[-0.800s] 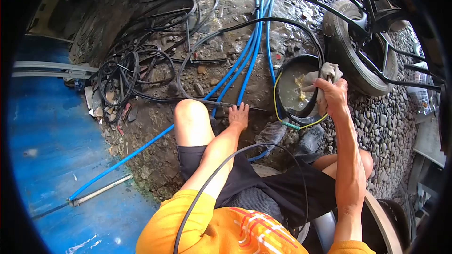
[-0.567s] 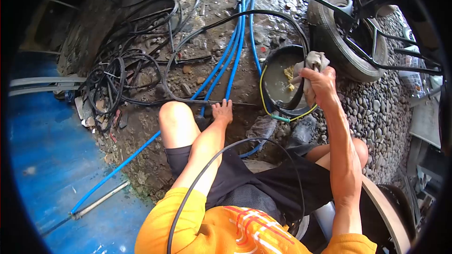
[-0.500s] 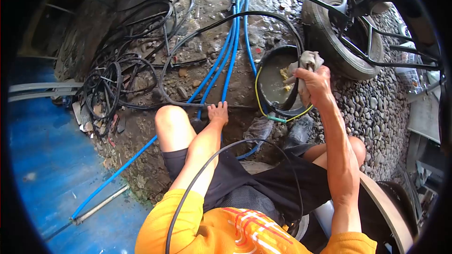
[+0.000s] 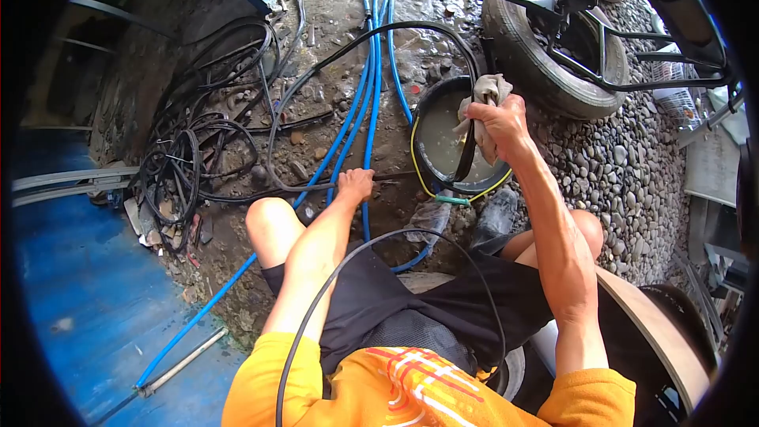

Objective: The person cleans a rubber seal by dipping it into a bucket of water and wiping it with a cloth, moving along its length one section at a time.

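My right hand (image 4: 504, 128) is closed around a wet grey rag (image 4: 492, 88) above a black bucket (image 4: 427, 103) of murky water (image 4: 443, 130). A long black cable (image 4: 395, 25) loops over the ground and runs down by the rag into the bucket; whether the rag wraps it is hard to see. My left hand (image 4: 356, 183) is closed on the lower stretch of this black cable, beside my knee, its fingertips partly hidden. A yellow cord (image 4: 414, 160) with a green sleeve (image 4: 452, 200) curves around the bucket's outside.
Blue hoses (image 4: 370, 95) run lengthwise over the muddy ground near my left hand. Tangled black cables (image 4: 190, 154) lie at left beside a blue sheet (image 4: 95, 269). A tire (image 4: 506, 35) and black metal frame (image 4: 624, 83) stand at upper right, over pebbles (image 4: 609, 178).
The view has shifted slightly, moving most things left. My left fingers have gone from spread to curled on the cable. The yellow piece seen by the rag is out of sight.
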### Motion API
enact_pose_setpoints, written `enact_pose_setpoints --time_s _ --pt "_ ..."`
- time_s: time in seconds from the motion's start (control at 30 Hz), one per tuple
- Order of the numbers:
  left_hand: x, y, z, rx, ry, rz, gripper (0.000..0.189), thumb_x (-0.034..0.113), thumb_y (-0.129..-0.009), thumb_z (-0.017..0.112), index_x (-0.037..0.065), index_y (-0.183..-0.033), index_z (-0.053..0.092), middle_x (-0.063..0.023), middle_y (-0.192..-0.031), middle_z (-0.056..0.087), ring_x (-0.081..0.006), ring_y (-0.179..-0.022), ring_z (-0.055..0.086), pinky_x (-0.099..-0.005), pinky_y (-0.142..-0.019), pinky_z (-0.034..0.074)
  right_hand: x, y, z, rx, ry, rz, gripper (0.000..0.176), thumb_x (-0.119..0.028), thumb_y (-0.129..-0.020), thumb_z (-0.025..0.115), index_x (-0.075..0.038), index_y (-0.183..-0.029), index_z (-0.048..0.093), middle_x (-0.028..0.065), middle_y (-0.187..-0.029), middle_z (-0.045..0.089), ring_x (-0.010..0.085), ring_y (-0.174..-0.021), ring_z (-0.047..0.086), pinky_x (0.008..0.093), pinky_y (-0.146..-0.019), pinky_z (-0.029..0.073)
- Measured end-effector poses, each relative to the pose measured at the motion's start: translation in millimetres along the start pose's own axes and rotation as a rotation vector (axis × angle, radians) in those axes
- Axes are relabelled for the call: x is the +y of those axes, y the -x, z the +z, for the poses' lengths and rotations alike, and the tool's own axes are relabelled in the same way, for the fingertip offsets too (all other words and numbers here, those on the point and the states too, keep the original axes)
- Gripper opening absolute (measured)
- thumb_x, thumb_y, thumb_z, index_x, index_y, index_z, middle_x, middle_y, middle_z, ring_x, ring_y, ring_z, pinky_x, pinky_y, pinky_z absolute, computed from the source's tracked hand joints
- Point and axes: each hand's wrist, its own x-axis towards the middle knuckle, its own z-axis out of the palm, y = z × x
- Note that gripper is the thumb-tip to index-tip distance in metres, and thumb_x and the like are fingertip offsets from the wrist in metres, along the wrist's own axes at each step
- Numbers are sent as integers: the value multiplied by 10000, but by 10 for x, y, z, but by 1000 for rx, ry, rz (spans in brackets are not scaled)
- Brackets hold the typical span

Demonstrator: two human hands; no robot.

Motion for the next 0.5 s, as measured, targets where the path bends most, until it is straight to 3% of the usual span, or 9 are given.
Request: enact_pose_setpoints --time_s 0.1,0.17,0.27,0.3,0.43,0.5 --pt "-213 3 -452 -202 -123 -65 305 316 -893 645 214 -1174 702 -83 -1227 692 -298 -1175 641 -485 -948 475 19 -50 5 11 22 -9 296 -95 -591 830 34 -779 641 103 -766 648 200 -673 633 360 -629 529" --pt "-327 101 -848 -217 -242 -121 372 422 -861 677 227 -1176 713 -37 -1231 700 -243 -1165 654 -500 -980 445 21 -65 8 20 14 2 303 -113 -585 834 38 -762 640 113 -769 652 205 -677 635 363 -638 526" --pt "-393 252 -1456 -102 -384 -83 312 404 -872 681 237 -1132 723 -20 -1135 730 -225 -1067 690 -509 -957 415 68 -106 5 43 59 13 318 -143 -578 838 42 -738 635 127 -771 660 213 -686 639 370 -657 522" --pt "-506 239 -1583 50 -348 -27 304 485 -869 662 242 -1023 763 -76 -985 745 -248 -1002 699 -468 -852 464 39 -95 16 55 82 16 325 -154 -576 839 44 -730 633 131 -772 662 217 -690 641 372 -665 520" --pt "-340 666 -2327 295 -188 152 290 398 -909 640 165 -1039 753 -149 -947 724 -309 -949 696 -450 -787 496 107 -188 13 101 121 65 340 -174 -571 841 48 -730 638 136 -769 668 231 -718 640 374 -701 513" --pt "-308 811 -2295 491 -43 285 289 307 -929 639 76 -1076 733 -183 -986 717 -343 -957 691 -437 -777 526 177 -231 44 110 90 26 346 -173 -569 844 51 -736 640 144 -780 669 233 -726 639 373 -705 511"
